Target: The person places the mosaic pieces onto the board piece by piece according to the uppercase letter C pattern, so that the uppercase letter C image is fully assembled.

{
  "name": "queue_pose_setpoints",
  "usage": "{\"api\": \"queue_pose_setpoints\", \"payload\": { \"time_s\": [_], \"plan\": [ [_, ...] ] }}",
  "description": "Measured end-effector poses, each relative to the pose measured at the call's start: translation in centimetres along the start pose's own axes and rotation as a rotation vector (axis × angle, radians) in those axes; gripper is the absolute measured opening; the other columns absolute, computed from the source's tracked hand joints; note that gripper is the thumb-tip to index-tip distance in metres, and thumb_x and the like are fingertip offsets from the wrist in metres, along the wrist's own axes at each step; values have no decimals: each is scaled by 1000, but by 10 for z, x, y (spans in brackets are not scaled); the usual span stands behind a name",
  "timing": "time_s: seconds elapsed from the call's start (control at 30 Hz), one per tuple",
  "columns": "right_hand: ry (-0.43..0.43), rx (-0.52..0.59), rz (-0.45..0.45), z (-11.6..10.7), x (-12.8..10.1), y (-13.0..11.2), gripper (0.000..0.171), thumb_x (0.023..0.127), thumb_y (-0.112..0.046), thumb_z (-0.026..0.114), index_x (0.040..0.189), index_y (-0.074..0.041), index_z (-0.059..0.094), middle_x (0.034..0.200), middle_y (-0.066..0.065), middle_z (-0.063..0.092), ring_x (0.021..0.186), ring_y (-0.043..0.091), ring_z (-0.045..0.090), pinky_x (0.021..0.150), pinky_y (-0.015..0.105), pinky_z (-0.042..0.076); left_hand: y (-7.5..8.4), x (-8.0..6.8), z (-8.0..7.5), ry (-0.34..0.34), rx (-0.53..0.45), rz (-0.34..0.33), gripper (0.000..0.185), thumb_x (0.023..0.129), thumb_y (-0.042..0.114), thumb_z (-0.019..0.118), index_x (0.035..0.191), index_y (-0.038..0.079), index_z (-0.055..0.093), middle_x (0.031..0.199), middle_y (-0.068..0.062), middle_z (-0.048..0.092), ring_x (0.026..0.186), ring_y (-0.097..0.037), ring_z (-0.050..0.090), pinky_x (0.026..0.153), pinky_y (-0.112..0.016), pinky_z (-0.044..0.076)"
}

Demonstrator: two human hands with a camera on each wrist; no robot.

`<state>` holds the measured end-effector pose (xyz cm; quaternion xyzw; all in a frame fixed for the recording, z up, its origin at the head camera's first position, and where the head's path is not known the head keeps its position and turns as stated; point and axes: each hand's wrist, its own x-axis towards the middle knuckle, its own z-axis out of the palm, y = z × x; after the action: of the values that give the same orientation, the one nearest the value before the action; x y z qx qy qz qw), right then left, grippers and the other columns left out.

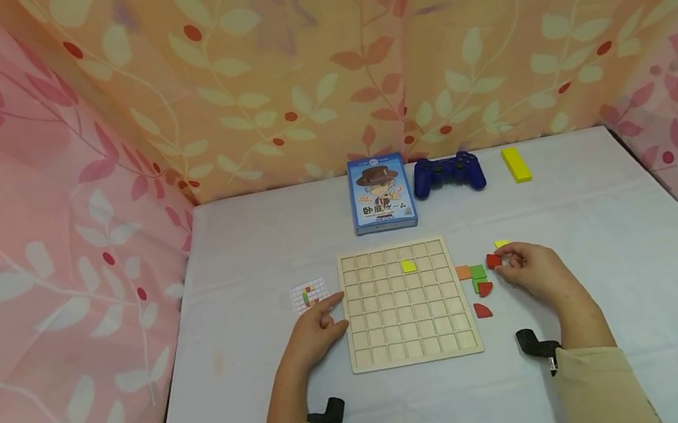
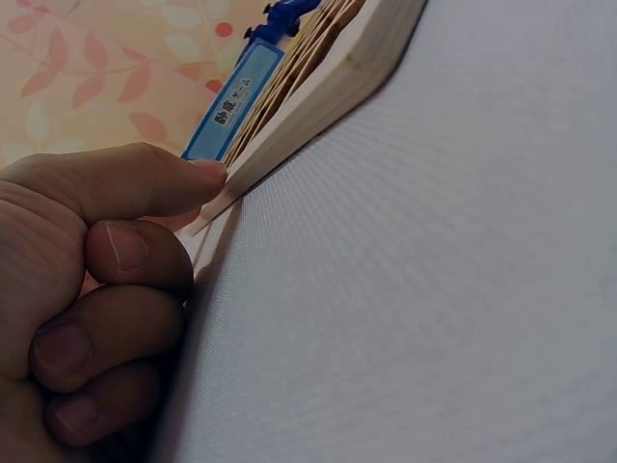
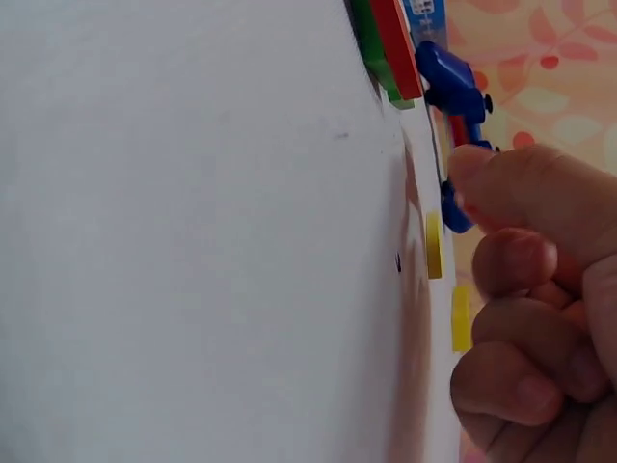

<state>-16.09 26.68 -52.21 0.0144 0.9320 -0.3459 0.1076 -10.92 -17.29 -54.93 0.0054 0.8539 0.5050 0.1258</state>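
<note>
My right hand (image 1: 535, 272) pinches a small red piece (image 1: 493, 260) between thumb and fingertips, to the right of the wooden grid board (image 1: 418, 358). In the right wrist view the thumb covers most of that piece. My left hand (image 1: 315, 332) is at the board's left edge, its index fingertip and thumb against the side and the other fingers curled in. One yellow quarter-round tile (image 1: 409, 266) sits in a cell in the board's upper part. A small printed pattern card (image 1: 301, 305) lies beside the board, partly under the left hand.
Loose tiles lie right of the board: an orange square (image 1: 463, 273), green tiles (image 1: 477, 271), two red quarter-rounds (image 1: 483, 310), and a yellow piece (image 1: 502, 243) by the right hand. Behind stand a blue game box (image 1: 381, 194), a blue game controller (image 1: 448, 174) and a yellow block (image 1: 516, 165).
</note>
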Motion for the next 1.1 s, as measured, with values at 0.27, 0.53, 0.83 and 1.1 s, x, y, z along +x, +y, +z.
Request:
{"api": "queue_pose_setpoints", "payload": {
  "time_s": [0.27, 0.53, 0.83, 1.1],
  "plan": [
    [76, 40, -17, -10, -6, -18, 35, 97, -19, 72, 128, -3, 65, 77, 5, 49, 74, 23, 47, 61, 30, 37, -1, -2, 1, 5, -6, -9, 53, 92, 18, 77, 143, 17, 62, 55, 5, 44, 49, -10, 37, 49, -26, 31],
    [154, 87, -165, -24, -14, -41, 30, 94, -17, 77, 120, -6, 69, 84, 5, 50, 73, 21, 45, 56, 27, 35, -4, -1, 2, 2, -18, 11, 53, 92, 17, 77, 143, 18, 62, 52, 6, 41, 46, -9, 34, 46, -25, 28],
    [216, 64, -285, -34, -14, -62, 27, 93, -13, 77, 118, -9, 71, 98, 4, 59, 77, 20, 49, 59, 24, 41, -5, 0, 1, 2, -20, 13, 54, 91, 17, 77, 143, 17, 62, 52, 7, 41, 47, -9, 34, 47, -24, 27],
    [218, 86, -317, -38, -11, -79, 29, 93, -11, 77, 120, -8, 71, 101, 5, 65, 78, 21, 55, 62, 21, 46, -4, 0, 1, 2, -19, 22, 54, 92, 17, 77, 143, 18, 62, 51, 7, 41, 46, -9, 34, 47, -25, 28]
  ]
}}
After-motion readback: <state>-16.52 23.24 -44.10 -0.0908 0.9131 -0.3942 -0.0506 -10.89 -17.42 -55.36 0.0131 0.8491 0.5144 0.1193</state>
